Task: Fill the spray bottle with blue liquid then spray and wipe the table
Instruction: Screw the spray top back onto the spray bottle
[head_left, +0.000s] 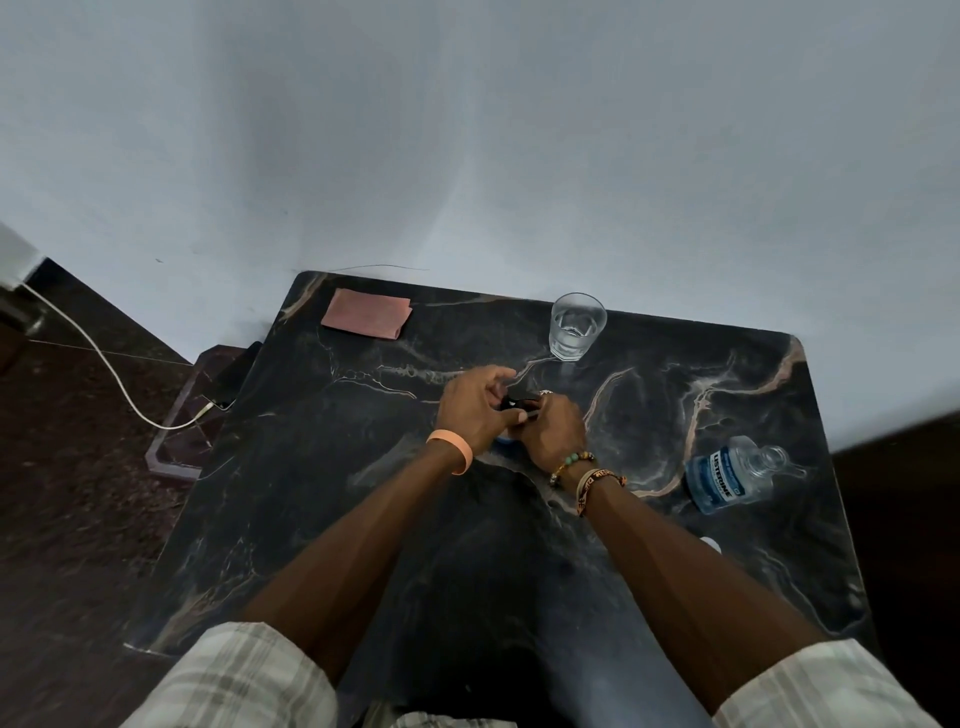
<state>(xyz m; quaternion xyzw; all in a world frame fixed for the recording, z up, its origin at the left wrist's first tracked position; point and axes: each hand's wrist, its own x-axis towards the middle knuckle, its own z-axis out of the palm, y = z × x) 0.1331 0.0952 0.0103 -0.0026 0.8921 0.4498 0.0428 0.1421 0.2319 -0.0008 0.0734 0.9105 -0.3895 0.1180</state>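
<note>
Head view: black veined marble table fills the lower frame. Both forearms stretch to mid-frame. A clear blue-labelled mouthwash bottle lies at right. Left hand and right hand curl their fingers round a mostly hidden black-topped spray bottle.

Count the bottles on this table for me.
2: a clear blue-labelled bottle at far right, and a spray bottle at centre, mostly hidden by the left hand and right hand.
</note>
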